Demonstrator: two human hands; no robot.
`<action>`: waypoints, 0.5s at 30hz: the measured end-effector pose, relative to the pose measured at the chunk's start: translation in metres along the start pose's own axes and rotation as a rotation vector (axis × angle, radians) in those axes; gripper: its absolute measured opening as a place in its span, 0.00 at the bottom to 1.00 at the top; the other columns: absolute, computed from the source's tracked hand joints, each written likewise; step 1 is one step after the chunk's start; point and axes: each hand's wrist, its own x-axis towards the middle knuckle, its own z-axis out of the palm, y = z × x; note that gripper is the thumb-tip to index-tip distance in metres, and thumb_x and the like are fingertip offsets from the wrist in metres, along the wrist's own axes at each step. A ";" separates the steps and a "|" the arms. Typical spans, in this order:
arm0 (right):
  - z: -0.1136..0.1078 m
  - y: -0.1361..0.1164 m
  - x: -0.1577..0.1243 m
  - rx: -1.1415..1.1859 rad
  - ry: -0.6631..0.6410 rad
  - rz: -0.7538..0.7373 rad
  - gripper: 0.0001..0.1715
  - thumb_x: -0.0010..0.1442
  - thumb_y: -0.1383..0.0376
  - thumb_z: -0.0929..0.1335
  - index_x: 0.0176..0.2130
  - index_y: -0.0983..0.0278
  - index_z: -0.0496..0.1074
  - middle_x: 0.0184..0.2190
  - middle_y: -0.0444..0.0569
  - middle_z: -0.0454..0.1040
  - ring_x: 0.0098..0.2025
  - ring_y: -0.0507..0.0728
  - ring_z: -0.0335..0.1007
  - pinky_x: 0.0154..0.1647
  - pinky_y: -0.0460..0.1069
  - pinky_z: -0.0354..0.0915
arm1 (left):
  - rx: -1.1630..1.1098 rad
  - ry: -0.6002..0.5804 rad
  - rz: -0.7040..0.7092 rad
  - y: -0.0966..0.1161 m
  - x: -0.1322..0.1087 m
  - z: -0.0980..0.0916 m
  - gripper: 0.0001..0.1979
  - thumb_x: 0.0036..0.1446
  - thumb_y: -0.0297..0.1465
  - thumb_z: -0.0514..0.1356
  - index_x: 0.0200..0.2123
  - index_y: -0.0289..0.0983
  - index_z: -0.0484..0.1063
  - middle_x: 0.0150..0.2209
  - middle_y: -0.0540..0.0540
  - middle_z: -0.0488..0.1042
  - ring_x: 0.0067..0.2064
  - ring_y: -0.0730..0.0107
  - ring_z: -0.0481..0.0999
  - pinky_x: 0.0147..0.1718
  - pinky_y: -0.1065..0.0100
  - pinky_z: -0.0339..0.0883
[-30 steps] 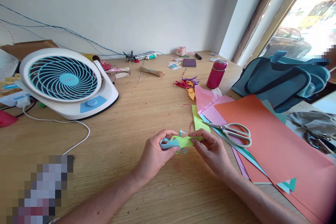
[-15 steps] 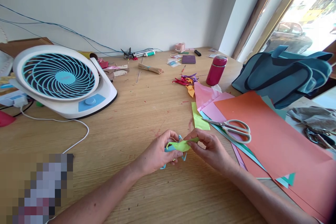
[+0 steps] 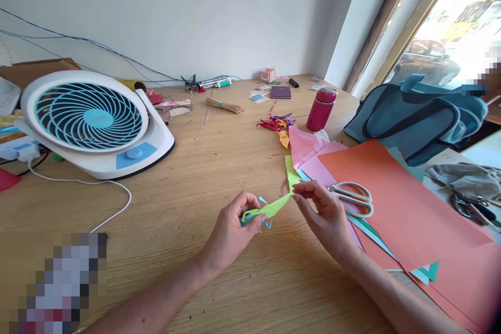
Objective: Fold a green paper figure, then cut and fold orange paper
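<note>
Wooden table (image 3: pixel 203 162), white wall (image 3: pixel 195 10), desk fan (image 3: pixel 88 117), left hand (image 3: pixel 230 232) and right hand (image 3: pixel 329 216) pinching green strip (image 3: pixel 272 207)

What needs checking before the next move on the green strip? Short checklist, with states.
1. Left hand pinching green strip at its near end: ok.
2. Right hand gripping its far end: ok.
3. Green strip straight between the hands: ok.
4. Blue piece fixed to green strip under left hand: cannot tell.
5. Scissors clear of right hand: not ok, blades lie just behind it.
</note>
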 end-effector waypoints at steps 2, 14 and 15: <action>0.003 0.000 -0.002 0.041 -0.058 0.041 0.04 0.64 0.63 0.68 0.39 0.60 0.73 0.37 0.48 0.75 0.39 0.57 0.72 0.41 0.51 0.68 | 0.015 0.008 0.007 -0.001 -0.001 0.000 0.09 0.61 0.36 0.60 0.35 0.38 0.62 0.34 0.49 0.75 0.29 0.76 0.71 0.28 0.74 0.67; 0.001 -0.006 -0.002 0.103 -0.129 0.106 0.12 0.64 0.58 0.68 0.29 0.61 0.70 0.26 0.44 0.67 0.30 0.54 0.61 0.33 0.49 0.59 | 0.117 0.049 0.095 0.004 -0.002 0.003 0.06 0.59 0.31 0.61 0.34 0.37 0.65 0.32 0.52 0.70 0.33 0.74 0.71 0.33 0.73 0.64; 0.000 -0.006 -0.001 0.104 -0.136 0.094 0.13 0.64 0.59 0.68 0.29 0.61 0.69 0.26 0.44 0.66 0.30 0.54 0.61 0.33 0.49 0.59 | 0.114 0.042 0.094 0.004 -0.002 0.003 0.06 0.59 0.31 0.62 0.34 0.37 0.65 0.32 0.52 0.69 0.32 0.75 0.71 0.33 0.73 0.64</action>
